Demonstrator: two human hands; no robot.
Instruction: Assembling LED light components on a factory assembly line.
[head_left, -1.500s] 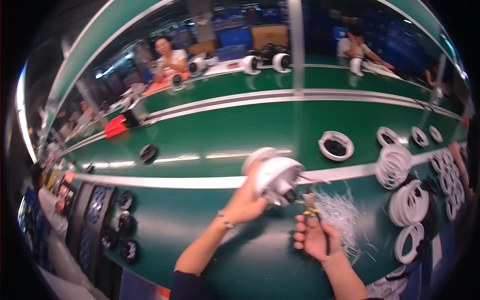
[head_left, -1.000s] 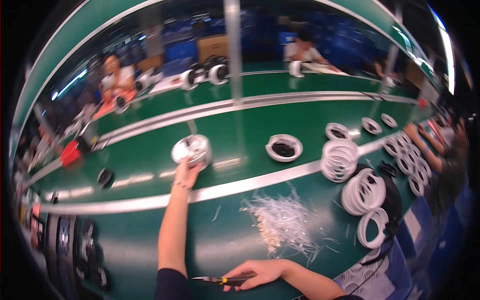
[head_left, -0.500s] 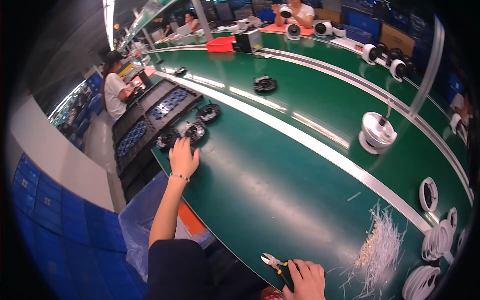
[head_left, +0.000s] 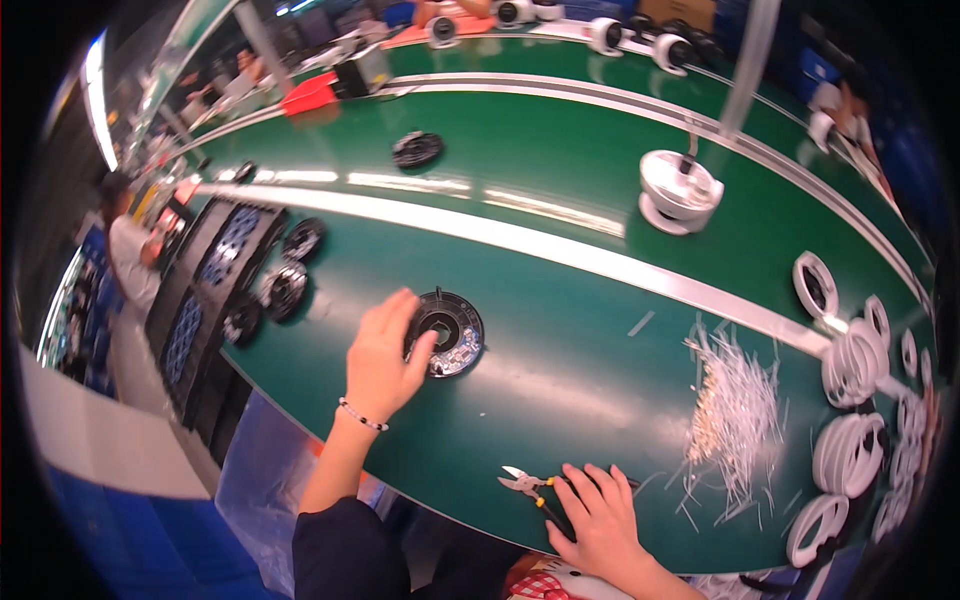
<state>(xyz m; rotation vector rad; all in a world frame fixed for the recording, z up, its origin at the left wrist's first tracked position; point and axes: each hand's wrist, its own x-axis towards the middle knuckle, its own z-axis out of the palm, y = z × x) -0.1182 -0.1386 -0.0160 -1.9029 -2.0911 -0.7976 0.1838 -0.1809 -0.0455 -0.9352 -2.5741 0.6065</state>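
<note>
My left hand (head_left: 385, 360) grips the left rim of a black round plate (head_left: 470, 318), its thumb over the plate's inner edge. A curved circuit board (head_left: 462, 352) shows on the plate's lower right side, and a dark hub sits in the middle. Part of the rim is hidden by my fingers. On the near edge of the table, my right hand (head_left: 602, 515) lies with fingers spread over the handles of yellow-and-black side cutters (head_left: 524, 482). The cutters' jaws are spread and point left, away from the hand.
Right of my right hand lies a pile of cut white strips (head_left: 735, 415). White rings (head_left: 845, 455) stand in stacks at the far right. Several black round parts (head_left: 284, 290) sit at the left beside black trays (head_left: 205, 270). A white round housing (head_left: 680, 190) stands beyond the pale strip.
My left hand has brought one black round plate from the group at the left toward the table's middle. My right hand stays over the cutters. The whole view has shifted.
</note>
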